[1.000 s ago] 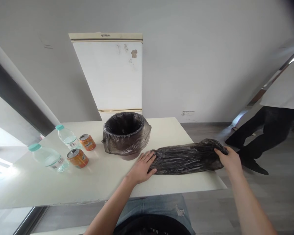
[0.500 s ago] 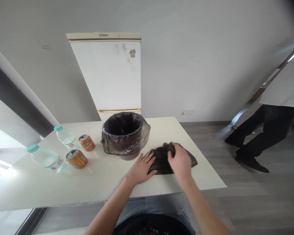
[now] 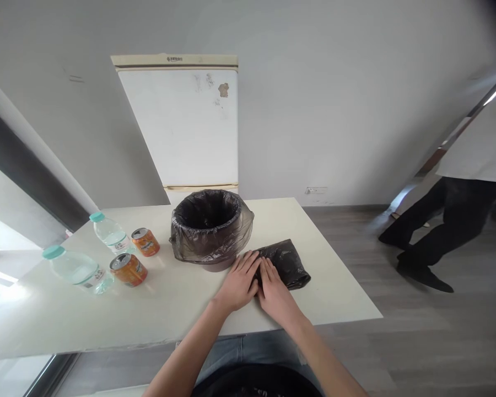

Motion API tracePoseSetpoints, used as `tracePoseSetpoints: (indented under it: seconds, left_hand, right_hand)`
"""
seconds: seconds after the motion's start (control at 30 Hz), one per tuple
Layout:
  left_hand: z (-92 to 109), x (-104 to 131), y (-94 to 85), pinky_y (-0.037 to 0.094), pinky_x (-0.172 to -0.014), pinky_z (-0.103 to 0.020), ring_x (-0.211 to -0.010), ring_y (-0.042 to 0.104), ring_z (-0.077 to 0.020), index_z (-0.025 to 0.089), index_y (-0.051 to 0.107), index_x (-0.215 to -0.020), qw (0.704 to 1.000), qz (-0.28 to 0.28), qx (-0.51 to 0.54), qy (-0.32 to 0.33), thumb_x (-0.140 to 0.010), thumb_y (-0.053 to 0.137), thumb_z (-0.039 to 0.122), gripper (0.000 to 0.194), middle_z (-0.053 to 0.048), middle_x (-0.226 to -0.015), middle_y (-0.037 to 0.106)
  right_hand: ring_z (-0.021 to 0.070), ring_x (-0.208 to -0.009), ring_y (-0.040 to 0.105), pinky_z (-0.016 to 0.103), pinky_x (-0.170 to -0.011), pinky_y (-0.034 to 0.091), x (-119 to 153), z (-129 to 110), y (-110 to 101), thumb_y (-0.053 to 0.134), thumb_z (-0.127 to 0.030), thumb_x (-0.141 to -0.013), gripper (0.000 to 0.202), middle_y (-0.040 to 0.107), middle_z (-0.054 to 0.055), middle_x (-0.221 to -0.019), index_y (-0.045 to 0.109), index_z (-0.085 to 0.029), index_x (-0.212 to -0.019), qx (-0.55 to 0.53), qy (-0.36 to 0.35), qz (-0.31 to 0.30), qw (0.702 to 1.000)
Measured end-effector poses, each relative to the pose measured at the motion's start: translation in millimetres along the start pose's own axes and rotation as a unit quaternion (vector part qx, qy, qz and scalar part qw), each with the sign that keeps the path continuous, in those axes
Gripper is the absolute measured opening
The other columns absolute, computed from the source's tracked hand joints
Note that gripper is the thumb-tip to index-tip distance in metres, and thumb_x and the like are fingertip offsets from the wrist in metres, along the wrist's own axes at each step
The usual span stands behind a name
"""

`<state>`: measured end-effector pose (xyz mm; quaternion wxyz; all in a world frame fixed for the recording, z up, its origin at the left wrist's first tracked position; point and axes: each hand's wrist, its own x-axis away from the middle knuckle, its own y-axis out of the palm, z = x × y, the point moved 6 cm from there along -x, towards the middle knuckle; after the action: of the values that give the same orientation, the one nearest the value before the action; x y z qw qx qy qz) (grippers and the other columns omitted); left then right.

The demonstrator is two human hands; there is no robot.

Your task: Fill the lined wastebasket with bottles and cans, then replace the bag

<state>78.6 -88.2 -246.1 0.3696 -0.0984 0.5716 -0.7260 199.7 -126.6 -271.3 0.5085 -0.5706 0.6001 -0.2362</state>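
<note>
A black plastic bag (image 3: 287, 264), folded into a small flat rectangle, lies on the white table (image 3: 182, 309). On its left edge rests my left hand (image 3: 240, 281), fingers stretched out flat. My right hand (image 3: 275, 292) lies beside it, pressing on the bag with straight fingers, the two hands nearly touching. Just behind them stands a trash bin (image 3: 217, 266), lined with a dark see-through bag (image 3: 206, 242) folded over its rim. What lies under my fingers is hidden.
To the left are two clear bottles with teal caps (image 3: 76, 268) (image 3: 111, 232) and two orange cans (image 3: 128, 269) (image 3: 145, 241). A white fridge (image 3: 182, 127) stands behind the table. A person in dark trousers (image 3: 450, 220) stands on the floor at right.
My right hand has let go of the bag's bunched right part and moved left beside my left hand. The bag now looks smaller and flatter. My left hand has barely moved.
</note>
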Motion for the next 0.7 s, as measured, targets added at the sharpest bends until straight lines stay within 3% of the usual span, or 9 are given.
tracePoseSetpoints:
  seconds: [0.1, 0.17, 0.27, 0.37, 0.47, 0.57, 0.7]
  left_hand:
    - [-4, 0, 6.1, 0.029, -0.130, -0.053, -0.158, 0.033, -0.0273, 0.018, 0.038, -0.161, 0.999, -0.028, -0.012, -0.022, -0.105, 0.038, 0.028, 0.057, -0.013, -0.165, 0.044]
    - [-6, 1, 7.4, 0.030, -0.130, -0.053, -0.158, 0.034, -0.0276, 0.016, 0.044, -0.157, 0.999, -0.026, -0.012, -0.031, -0.107, 0.037, 0.032, 0.053, -0.014, -0.165, 0.045]
    - [-7, 1, 6.4, 0.032, -0.129, -0.052, -0.158, 0.033, -0.0269, 0.016, 0.046, -0.154, 1.000, -0.010, 0.002, -0.030, -0.109, 0.033, 0.039, 0.052, -0.015, -0.164, 0.045]
    - [-11, 1, 7.0, 0.036, -0.127, -0.053, -0.157, 0.034, -0.0286, 0.015, 0.047, -0.151, 0.999, 0.011, 0.011, -0.045, -0.109, 0.033, 0.040, 0.051, -0.018, -0.163, 0.045]
    - [-16, 0, 11.8, 0.038, -0.125, -0.054, -0.156, 0.037, -0.0311, 0.012, 0.047, -0.148, 0.998, 0.021, 0.003, -0.061, -0.105, 0.038, 0.031, 0.047, -0.020, -0.161, 0.047]
    - [-17, -1, 16.9, 0.039, -0.125, -0.054, -0.155, 0.038, -0.0318, 0.010, 0.046, -0.147, 0.998, 0.022, -0.011, -0.063, -0.099, 0.042, 0.020, 0.049, -0.022, -0.159, 0.048]
    - [-18, -2, 18.4, 0.038, -0.125, -0.054, -0.154, 0.039, -0.0323, 0.009, 0.046, -0.146, 0.998, 0.022, -0.020, -0.062, -0.097, 0.042, 0.017, 0.050, -0.022, -0.159, 0.048]
  right_hand:
    - [0.0338, -0.155, 0.037, 0.054, -0.120, 0.046, 2, 2, -35, 0.033, -0.031, -0.108, 0.067, 0.039, 0.016, -0.167, 0.016, -0.018, -0.171, -0.024, 0.027, 0.002, 0.999]
    - [0.0328, -0.150, 0.045, 0.053, -0.118, 0.048, -4, 8, -67, 0.030, -0.033, -0.109, 0.060, 0.049, 0.014, -0.161, 0.030, -0.020, -0.167, -0.026, 0.035, 0.030, 0.999]
    - [0.0331, -0.150, 0.045, 0.056, -0.124, 0.040, -21, 25, -95, 0.032, -0.036, -0.109, 0.055, 0.053, 0.011, -0.158, 0.045, -0.023, -0.161, 0.015, -0.011, 0.030, 0.999]
    - [0.0311, -0.158, 0.031, 0.057, -0.129, 0.031, -33, 48, -82, 0.033, -0.044, -0.110, 0.056, 0.038, 0.006, -0.169, 0.042, -0.026, -0.162, 0.055, -0.066, -0.048, 0.995]
    - [0.0310, -0.161, 0.021, 0.058, -0.129, 0.028, -31, 70, -52, 0.032, -0.055, -0.109, 0.064, 0.026, 0.005, -0.174, 0.030, -0.028, -0.167, 0.075, -0.059, -0.109, 0.989]
    - [0.0311, -0.162, 0.020, 0.059, -0.129, 0.026, -23, 78, -32, 0.029, -0.057, -0.109, 0.066, 0.022, 0.005, -0.174, 0.026, -0.028, -0.168, 0.080, -0.041, -0.129, 0.987]
    - [0.0301, -0.162, 0.020, 0.059, -0.130, 0.022, -18, 76, -27, 0.025, -0.057, -0.110, 0.066, 0.022, 0.006, -0.174, 0.031, -0.024, -0.167, 0.080, -0.026, -0.136, 0.987]
